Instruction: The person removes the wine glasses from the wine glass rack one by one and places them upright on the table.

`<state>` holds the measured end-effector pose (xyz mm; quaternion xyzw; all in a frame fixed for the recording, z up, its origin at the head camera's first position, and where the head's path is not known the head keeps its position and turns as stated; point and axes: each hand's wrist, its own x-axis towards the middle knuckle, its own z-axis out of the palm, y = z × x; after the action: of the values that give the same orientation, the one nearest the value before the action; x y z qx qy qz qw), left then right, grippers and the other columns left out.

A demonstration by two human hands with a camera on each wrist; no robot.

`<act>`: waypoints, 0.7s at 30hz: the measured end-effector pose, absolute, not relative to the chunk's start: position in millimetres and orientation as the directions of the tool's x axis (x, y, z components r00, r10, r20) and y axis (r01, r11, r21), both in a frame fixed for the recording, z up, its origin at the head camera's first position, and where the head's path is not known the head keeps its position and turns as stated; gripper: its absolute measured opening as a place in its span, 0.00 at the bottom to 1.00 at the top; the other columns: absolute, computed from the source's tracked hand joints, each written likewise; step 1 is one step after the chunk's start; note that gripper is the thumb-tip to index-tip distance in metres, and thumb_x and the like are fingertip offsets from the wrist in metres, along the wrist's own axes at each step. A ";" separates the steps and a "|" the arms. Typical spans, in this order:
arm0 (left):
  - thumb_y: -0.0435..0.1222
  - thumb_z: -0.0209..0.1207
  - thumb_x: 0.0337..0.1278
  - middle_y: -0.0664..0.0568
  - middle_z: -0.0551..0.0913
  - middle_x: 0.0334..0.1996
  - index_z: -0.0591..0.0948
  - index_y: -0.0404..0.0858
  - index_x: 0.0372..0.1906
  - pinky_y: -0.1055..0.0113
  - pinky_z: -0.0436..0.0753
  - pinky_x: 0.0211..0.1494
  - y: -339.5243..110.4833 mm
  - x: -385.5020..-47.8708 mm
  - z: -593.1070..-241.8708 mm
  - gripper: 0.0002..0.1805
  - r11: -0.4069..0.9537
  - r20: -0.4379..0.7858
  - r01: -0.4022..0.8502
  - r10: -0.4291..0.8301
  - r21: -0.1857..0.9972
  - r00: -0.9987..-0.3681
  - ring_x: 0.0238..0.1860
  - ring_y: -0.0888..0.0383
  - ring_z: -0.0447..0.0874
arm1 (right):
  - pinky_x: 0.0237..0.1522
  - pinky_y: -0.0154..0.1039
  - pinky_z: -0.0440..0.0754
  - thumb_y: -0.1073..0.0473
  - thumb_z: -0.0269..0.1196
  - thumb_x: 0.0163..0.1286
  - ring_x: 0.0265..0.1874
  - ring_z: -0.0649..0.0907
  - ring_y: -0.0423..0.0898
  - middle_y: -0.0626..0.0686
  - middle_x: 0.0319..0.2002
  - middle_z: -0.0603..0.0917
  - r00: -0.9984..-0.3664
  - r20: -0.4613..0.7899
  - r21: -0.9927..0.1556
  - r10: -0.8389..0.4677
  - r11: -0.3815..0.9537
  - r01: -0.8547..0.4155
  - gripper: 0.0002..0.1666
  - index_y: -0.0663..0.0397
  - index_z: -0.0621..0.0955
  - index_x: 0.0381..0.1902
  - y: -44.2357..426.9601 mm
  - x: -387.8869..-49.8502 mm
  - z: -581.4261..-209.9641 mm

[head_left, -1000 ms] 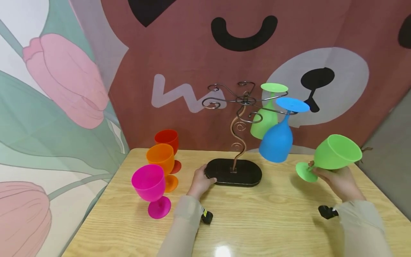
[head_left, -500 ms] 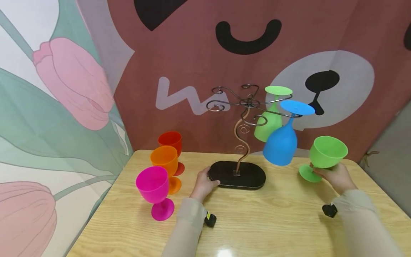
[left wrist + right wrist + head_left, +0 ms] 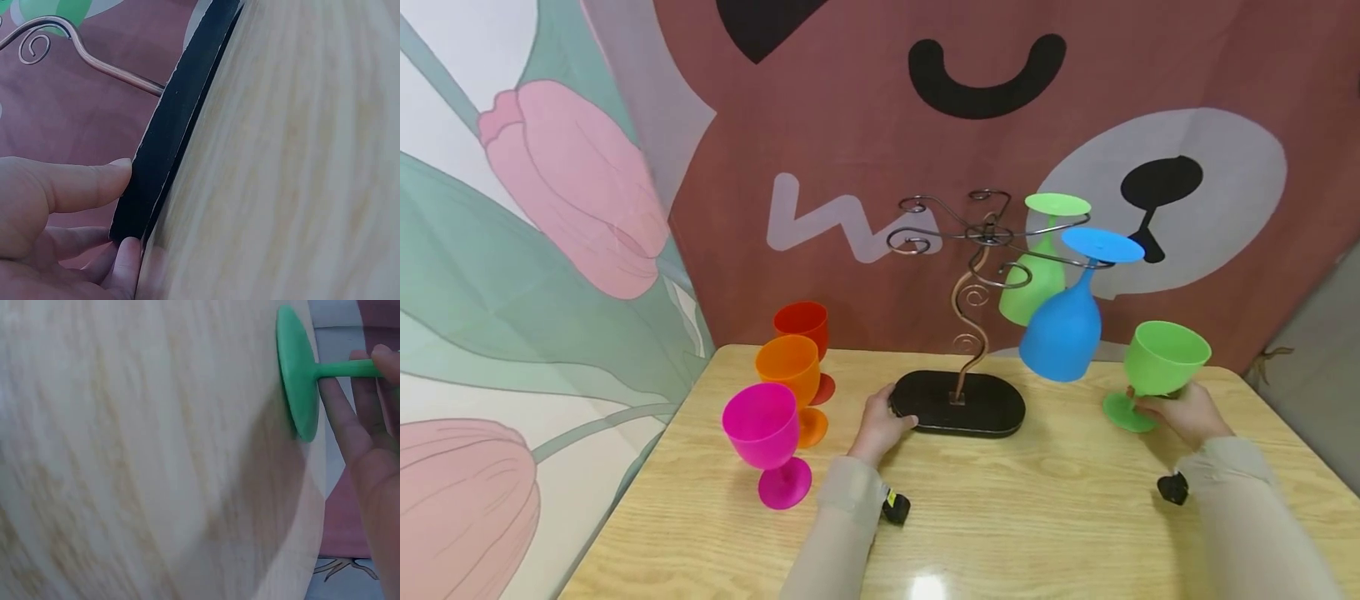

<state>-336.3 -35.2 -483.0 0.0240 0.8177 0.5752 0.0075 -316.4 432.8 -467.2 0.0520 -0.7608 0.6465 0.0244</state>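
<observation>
My left hand point(image 3: 882, 427) grips the left end of the rack's black oval base point(image 3: 958, 404); in the left wrist view the thumb lies on top of the base point(image 3: 164, 119) and fingers are at its edge. My right hand point(image 3: 1187, 414) holds a green goblet point(image 3: 1165, 358) by its stem, bowl up and slightly tilted, at the table's right. In the right wrist view its foot point(image 3: 297, 375) is close to the tabletop; the bowl is out of that view. A blue goblet point(image 3: 1063, 329) and another green goblet point(image 3: 1037, 283) hang upside down from the rack's right arms.
Magenta point(image 3: 763, 429), orange point(image 3: 790, 371) and red point(image 3: 803, 325) goblets stand upright in a row on the left of the wooden table point(image 3: 1000, 517). Several curled wire arms point(image 3: 925, 233) of the rack hold nothing. A printed cloth hangs behind.
The green goblet in my right hand has moved lower and is more upright than before. My left hand stays on the base. The head view has shifted slightly.
</observation>
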 end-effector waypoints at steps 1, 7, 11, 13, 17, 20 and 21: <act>0.25 0.68 0.54 0.26 0.66 0.68 0.65 0.22 0.71 0.45 0.69 0.71 -34.8 -336.2 -481.8 0.40 0.338 0.019 0.035 0.051 0.941 -0.999 0.70 0.33 0.66 | 0.41 0.28 0.85 0.76 0.61 0.70 0.39 0.86 0.32 0.38 0.38 0.87 -0.995 0.097 -0.983 -0.040 0.153 -0.102 0.23 0.37 0.82 0.44 432.8 -316.1 -467.6; 0.24 0.68 0.54 0.26 0.66 0.69 0.65 0.22 0.71 0.44 0.71 0.70 -34.6 -336.6 -480.1 0.40 0.335 0.012 0.028 0.050 0.942 -0.999 0.69 0.33 0.66 | 0.41 0.27 0.85 0.74 0.61 0.71 0.38 0.85 0.31 0.37 0.37 0.87 -0.997 0.072 -0.981 -0.021 0.180 -0.075 0.21 0.36 0.82 0.42 432.4 -318.8 -470.4; 0.24 0.68 0.55 0.26 0.64 0.69 0.65 0.23 0.72 0.44 0.72 0.69 -35.5 -336.6 -482.4 0.40 0.317 0.004 0.019 0.047 0.948 -0.999 0.69 0.32 0.66 | 0.42 0.27 0.84 0.70 0.62 0.72 0.40 0.84 0.29 0.34 0.38 0.86 -0.998 0.064 -0.963 -0.026 0.259 -0.069 0.16 0.40 0.81 0.44 433.3 -318.8 -470.2; 0.25 0.68 0.55 0.26 0.64 0.70 0.64 0.23 0.72 0.44 0.72 0.69 -36.1 -337.3 -483.6 0.40 0.310 0.003 0.018 0.050 0.951 -0.999 0.69 0.33 0.66 | 0.43 0.29 0.85 0.68 0.62 0.73 0.40 0.84 0.29 0.34 0.39 0.85 -0.998 0.052 -0.955 -0.029 0.292 -0.058 0.11 0.48 0.80 0.48 433.9 -318.5 -470.3; 0.25 0.68 0.54 0.26 0.64 0.69 0.65 0.23 0.72 0.44 0.72 0.69 -36.4 -339.1 -485.4 0.40 0.309 0.005 0.020 0.048 0.951 -0.999 0.69 0.33 0.67 | 0.44 0.33 0.87 0.64 0.63 0.74 0.39 0.86 0.32 0.35 0.39 0.83 -1.000 0.011 -0.943 -0.017 0.332 -0.016 0.15 0.61 0.74 0.54 437.0 -316.4 -470.6; 0.25 0.69 0.54 0.26 0.65 0.69 0.65 0.23 0.72 0.44 0.72 0.69 -35.9 -339.4 -486.3 0.40 0.313 0.010 0.023 0.046 0.949 -0.999 0.69 0.33 0.67 | 0.42 0.34 0.87 0.61 0.63 0.74 0.37 0.87 0.34 0.33 0.38 0.83 -1.000 -0.005 -0.927 -0.002 0.375 0.003 0.20 0.66 0.72 0.56 440.8 -312.8 -469.9; 0.24 0.69 0.54 0.26 0.65 0.69 0.65 0.23 0.72 0.44 0.72 0.69 -35.7 -339.4 -486.6 0.40 0.314 0.014 0.028 0.047 0.949 -0.999 0.69 0.33 0.67 | 0.42 0.35 0.87 0.60 0.63 0.74 0.37 0.87 0.35 0.33 0.39 0.82 -1.000 -0.003 -0.919 -0.004 0.393 0.001 0.22 0.68 0.72 0.57 442.1 -311.1 -469.2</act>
<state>-339.4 -35.7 -486.6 0.0229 0.8105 0.5853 0.0081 -311.1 442.1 -469.2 0.0008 -0.8347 0.5508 -0.0022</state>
